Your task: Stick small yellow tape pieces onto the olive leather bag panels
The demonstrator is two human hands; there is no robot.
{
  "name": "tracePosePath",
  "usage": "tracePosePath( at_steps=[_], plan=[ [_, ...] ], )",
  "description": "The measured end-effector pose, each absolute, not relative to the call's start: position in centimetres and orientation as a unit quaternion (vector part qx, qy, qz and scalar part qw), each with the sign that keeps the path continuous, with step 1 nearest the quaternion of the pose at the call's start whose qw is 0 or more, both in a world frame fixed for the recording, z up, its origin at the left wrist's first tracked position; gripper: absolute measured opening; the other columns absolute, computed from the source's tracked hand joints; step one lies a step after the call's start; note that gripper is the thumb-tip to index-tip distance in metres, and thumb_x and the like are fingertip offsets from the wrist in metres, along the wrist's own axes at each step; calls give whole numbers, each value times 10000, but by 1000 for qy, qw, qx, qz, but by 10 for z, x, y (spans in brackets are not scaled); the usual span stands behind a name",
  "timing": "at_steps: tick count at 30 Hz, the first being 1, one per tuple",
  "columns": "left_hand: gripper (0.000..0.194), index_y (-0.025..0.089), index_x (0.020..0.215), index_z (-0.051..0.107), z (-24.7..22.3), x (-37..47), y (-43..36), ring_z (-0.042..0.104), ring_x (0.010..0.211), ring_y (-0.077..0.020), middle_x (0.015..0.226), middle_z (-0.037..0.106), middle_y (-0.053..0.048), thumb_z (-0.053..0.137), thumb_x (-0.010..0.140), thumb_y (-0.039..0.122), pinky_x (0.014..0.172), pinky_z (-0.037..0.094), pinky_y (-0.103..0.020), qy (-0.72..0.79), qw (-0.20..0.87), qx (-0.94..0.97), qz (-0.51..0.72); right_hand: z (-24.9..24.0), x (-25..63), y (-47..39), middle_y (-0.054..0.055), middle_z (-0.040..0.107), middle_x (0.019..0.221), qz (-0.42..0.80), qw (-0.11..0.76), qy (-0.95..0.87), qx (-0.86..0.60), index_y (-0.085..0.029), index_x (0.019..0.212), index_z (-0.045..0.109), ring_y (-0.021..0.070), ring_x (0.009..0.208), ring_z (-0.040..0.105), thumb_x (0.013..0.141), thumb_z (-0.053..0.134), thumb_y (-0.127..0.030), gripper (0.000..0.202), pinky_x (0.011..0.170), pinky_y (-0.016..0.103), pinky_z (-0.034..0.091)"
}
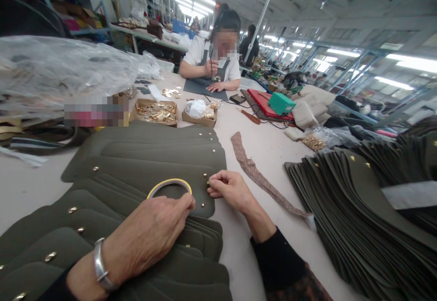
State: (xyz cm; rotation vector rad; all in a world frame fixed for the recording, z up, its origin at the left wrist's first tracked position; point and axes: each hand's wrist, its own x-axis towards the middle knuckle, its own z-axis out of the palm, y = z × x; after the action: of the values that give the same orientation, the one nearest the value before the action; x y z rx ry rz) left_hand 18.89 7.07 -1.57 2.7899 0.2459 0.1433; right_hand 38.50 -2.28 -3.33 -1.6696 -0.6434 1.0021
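The left hand [153, 228] holds the seemingly light, firm tape roll [170, 181] by its rim; the right hand [232, 191] pinches a flimsy-looking scrap [208, 182].

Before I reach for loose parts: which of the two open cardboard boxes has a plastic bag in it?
The right-hand box, nearer the red case; the left-hand box shows loose gold metal pieces instead.

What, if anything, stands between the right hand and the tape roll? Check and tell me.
Nothing visible blocks the gap between the right hand and the tape roll in the left hand. The dark green panel lies beneath; one gold stud sits just beyond the gap.
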Motion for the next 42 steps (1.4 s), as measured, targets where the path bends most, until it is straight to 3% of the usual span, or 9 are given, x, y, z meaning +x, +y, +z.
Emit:
tracePosePath(
  at_steps=[3, 6, 13, 17, 21, 25, 29, 37, 42],
  plan=[
    [195, 232, 998, 483, -17, 190, 71, 640, 670, -195, 722, 637, 12, 310, 940, 166, 602, 415, -316, 88, 167, 982, 21, -28, 387, -30, -27, 638, 518, 530, 442, -276, -668, -143, 717, 623, 82, 426, 600, 712, 694, -232, 113, 448, 172, 518],
    [215, 232, 1017, 490, -17, 190, 71, 640, 673, -204, 736, 643, 1, 301, 940, 163, 605, 421, -322, 90, 154, 984, 11, -30, 383, -35, -39, 608, 476, 550, 379, -318, -673, -147, 705, 638, 75, 393, 562, 711, 669, -213, 73, 409, 158, 481],
    [169, 234, 979, 479, -17, 190, 70, 615, 634, -206, 725, 632, 5, 337, 928, 157, 567, 386, -329, 79, 127, 988, 48, -22, 367, -37, -26, 626, 528, 346, 273, -496, -748, -166, 641, 684, 86, 482, 542, 697, 554, -117, 149, 422, 157, 338],
    [156, 241, 968, 458, -17, 190, 68, 612, 625, -218, 709, 625, 13, 337, 928, 150, 563, 375, -334, 87, 120, 988, 47, -12, 356, -35, 9, 673, 594, 224, 214, -549, -776, -173, 640, 687, 120, 543, 585, 708, 529, -87, 192, 493, 203, 350],
    [136, 246, 969, 442, -16, 190, 68, 617, 638, -225, 708, 627, 16, 347, 927, 159, 572, 379, -336, 91, 126, 987, 41, -12, 353, -35, 25, 677, 623, 213, 199, -548, -784, -174, 706, 683, 142, 573, 604, 734, 545, -87, 165, 525, 222, 366],
    [136, 243, 958, 451, -17, 191, 68, 626, 656, -227, 717, 636, 3, 346, 928, 162, 580, 394, -331, 95, 120, 988, 33, -13, 361, -38, 0, 647, 606, 220, 219, -515, -799, -147, 1042, 636, 159, 570, 598, 744, 667, -181, 301, 536, 231, 390],
    [158, 243, 975, 456, -17, 190, 68, 636, 675, -237, 715, 638, -6, 345, 914, 149, 583, 411, -330, 102, 123, 987, 26, -9, 369, -43, -6, 653, 659, 204, 257, -577, -748, -173, 839, 665, 125, 604, 593, 808, 608, -150, 69, 582, 213, 409],
    [171, 246, 963, 462, -12, 189, 68, 628, 663, -246, 717, 633, -6, 363, 876, 137, 581, 428, -338, 99, 127, 987, 19, -9, 367, -44, 29, 683, 751, 150, 124, -709, -678, -188, 843, 735, 118, 656, 602, 810, 556, -77, 212, 653, 207, 418],
    [157, 235, 963, 476, -11, 192, 68, 625, 660, -233, 722, 635, -11, 350, 905, 162, 600, 435, -333, 94, 129, 987, 20, -7, 364, -35, 20, 695, 662, 200, 131, -644, -726, -172, 753, 743, 106, 572, 588, 768, 555, -85, 207, 550, 194, 372]
  ],
)
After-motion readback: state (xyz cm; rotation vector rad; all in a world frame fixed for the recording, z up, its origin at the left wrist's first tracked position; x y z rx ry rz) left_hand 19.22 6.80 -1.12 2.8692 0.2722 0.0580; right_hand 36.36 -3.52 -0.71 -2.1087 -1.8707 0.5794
